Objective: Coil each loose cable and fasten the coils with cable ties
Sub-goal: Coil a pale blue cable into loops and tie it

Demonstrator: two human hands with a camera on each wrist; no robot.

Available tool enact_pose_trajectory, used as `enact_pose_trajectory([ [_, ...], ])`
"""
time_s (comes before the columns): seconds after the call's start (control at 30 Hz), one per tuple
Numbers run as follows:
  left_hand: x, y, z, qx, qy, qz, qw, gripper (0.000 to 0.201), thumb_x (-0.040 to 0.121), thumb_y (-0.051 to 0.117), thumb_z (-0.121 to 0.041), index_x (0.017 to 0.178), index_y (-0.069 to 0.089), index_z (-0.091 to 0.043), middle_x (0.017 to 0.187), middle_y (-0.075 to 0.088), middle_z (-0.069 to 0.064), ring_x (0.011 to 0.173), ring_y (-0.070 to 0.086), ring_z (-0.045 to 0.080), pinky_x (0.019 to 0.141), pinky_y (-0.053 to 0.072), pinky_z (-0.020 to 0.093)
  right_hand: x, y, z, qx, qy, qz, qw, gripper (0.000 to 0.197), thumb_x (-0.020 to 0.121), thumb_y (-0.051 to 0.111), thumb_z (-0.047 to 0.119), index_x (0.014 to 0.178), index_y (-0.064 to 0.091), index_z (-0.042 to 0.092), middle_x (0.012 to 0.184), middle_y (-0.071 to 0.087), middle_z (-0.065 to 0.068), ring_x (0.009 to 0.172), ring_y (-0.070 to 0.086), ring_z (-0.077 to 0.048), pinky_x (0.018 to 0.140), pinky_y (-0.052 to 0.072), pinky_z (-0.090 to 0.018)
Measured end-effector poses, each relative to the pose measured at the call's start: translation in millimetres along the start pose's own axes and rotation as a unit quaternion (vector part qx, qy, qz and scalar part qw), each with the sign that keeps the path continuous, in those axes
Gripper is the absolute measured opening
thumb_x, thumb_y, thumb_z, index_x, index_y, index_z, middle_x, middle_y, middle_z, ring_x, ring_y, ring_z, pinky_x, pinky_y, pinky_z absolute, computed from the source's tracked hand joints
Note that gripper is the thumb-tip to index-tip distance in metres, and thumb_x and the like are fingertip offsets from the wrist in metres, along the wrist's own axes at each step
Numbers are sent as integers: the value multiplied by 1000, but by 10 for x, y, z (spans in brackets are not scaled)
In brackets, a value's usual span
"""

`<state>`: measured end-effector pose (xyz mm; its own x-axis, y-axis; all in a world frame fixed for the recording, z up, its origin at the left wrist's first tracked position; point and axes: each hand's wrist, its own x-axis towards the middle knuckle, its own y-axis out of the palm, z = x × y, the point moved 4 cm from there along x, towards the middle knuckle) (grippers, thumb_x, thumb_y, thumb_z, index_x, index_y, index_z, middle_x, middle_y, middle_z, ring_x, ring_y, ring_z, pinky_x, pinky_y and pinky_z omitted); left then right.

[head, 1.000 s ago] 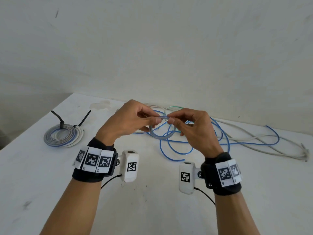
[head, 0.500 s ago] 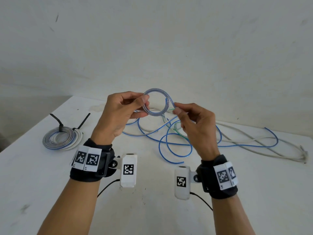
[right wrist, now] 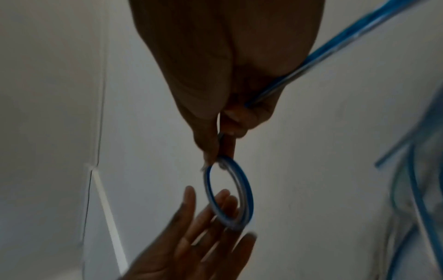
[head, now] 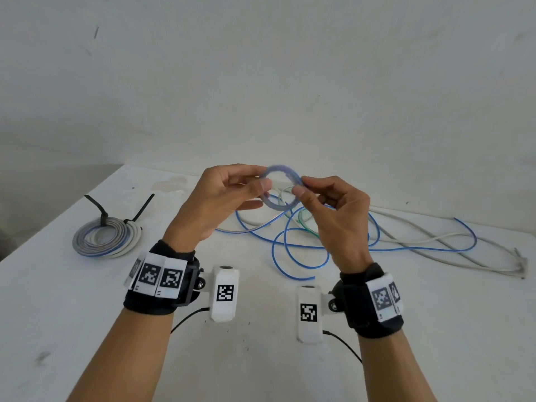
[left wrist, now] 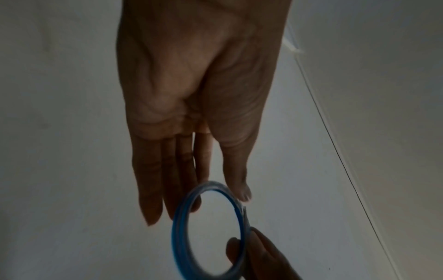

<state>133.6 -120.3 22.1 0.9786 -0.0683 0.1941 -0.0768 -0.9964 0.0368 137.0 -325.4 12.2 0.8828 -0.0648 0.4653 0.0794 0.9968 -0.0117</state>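
Note:
A small blue cable coil (head: pixel 280 166) hangs in the air between both hands, above the table (head: pixel 261 358). My right hand (head: pixel 303 187) pinches the coil's right edge (right wrist: pixel 246 189) between thumb and forefinger. The cable's free length runs back across its palm. My left hand (head: pixel 259 178) is at the coil's left edge (left wrist: pixel 177 236) with its fingers straight. Its thumb (left wrist: pixel 242 195) touches the rim. The rest of the blue cable (head: pixel 290 256) lies in loose loops on the table below.
A finished grey, blue and white coil (head: pixel 101 242) lies at the left, bound by two black cable ties (head: pixel 100 210). A long whitish cable (head: pixel 435 239) and a greenish clear one (head: pixel 301 219) tangle with the blue loops. The wall stands close behind, and the table's edge runs down the left.
Both hands have lifted the small coil from just above the table to in front of the wall. The left hand's pinch has loosened and its fingers have straightened.

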Motion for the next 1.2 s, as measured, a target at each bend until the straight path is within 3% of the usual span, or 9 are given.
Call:
enact_pose_trajectory([
  [0.1,-21,15,-31,138,35,42,989,40,81,80,-26,119,74,-16,105,78,2,99,73,17,92,58,32,-11,-5,11,-100,-13,91,991,12,85,83,18,89,78,28,83,76,8,66,51,-11,64,51,-41],
  [0.2,-40,47,-41,210,38,76,974,22,82,82,-24,104,80,-19,88,78,-1,87,73,24,85,58,34,-46,29,42,-128,-12,155,979,12,85,82,18,89,79,28,82,74,3,64,49,-11,61,49,-42],
  [0.4,-50,2,27,284,-4,104,953,13,80,85,-22,92,81,-21,81,77,-2,84,74,19,75,57,24,-84,67,45,-171,-16,187,967,6,86,81,20,92,81,20,72,69,13,59,48,-5,58,38,-17],
  [0.53,-48,-12,51,276,-19,109,955,11,82,84,-21,91,81,-18,79,76,5,80,74,24,74,62,30,-90,100,13,-180,-21,190,965,7,87,81,20,93,81,21,71,67,20,61,51,-4,59,39,-14],
  [0.7,-29,-79,-19,215,11,47,975,9,84,81,-14,93,78,-13,77,77,8,78,76,24,76,63,40,-52,90,39,-143,-34,149,978,15,92,75,18,103,80,28,90,77,10,76,61,-8,64,46,-17],
  [0.83,-17,-114,-83,109,32,-6,993,10,87,76,-14,97,77,-13,83,77,13,79,75,20,76,63,37,-47,76,78,-41,-17,57,997,9,92,75,15,99,76,21,88,77,3,81,70,-17,49,49,-23],
  [0.97,-28,-50,-98,64,44,-36,996,11,90,74,-14,98,76,-7,83,76,12,79,74,18,72,62,33,-74,133,57,31,10,17,999,10,88,78,12,94,76,20,93,78,0,82,71,-16,52,53,-25],
  [1.07,-23,9,-46,46,22,-7,999,14,92,71,-13,103,74,-5,85,76,10,81,73,16,72,61,29,-46,70,67,28,17,14,999,9,88,79,10,94,78,17,96,78,0,82,70,-13,54,55,-24],
  [1.2,-24,122,-38,57,6,50,997,37,94,63,-31,124,64,-9,102,74,14,91,72,23,83,60,31,-35,22,82,-39,12,81,996,12,88,78,11,93,79,21,93,78,0,80,69,-14,57,57,-24],
])
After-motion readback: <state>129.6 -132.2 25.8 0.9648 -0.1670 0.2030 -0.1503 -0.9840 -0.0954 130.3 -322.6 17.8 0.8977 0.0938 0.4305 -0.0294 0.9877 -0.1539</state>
